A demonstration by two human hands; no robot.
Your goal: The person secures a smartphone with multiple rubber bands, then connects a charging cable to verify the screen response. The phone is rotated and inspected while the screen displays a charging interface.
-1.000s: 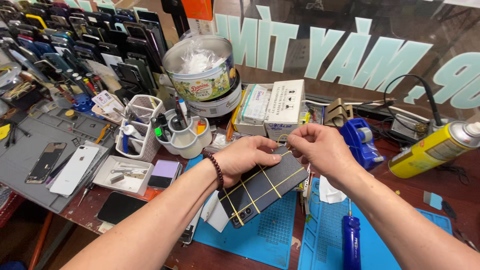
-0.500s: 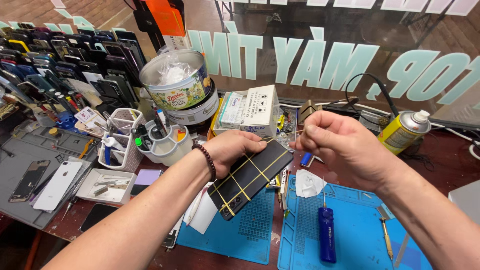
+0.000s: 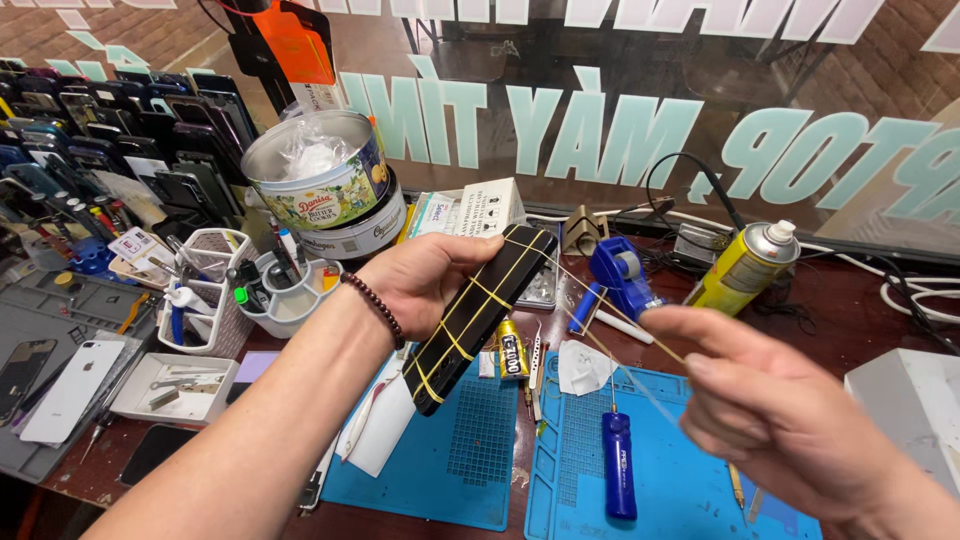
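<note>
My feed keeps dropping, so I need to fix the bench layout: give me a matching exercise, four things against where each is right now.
Things:
1. black phone wrapped in yellow rubber bands
2. yellow spray can with white cap
3. blue-handled screwdriver
4. white phone lying face down

Places:
A. on the grey mat, far left
B. standing at the back right, by the window
C. held in the left hand
D. lying on the blue mat

Pairs: 1-C, 2-B, 3-D, 4-A

Phone repair shop, racked phones (image 3: 120, 130), blue repair mats (image 3: 470, 450), tools
</note>
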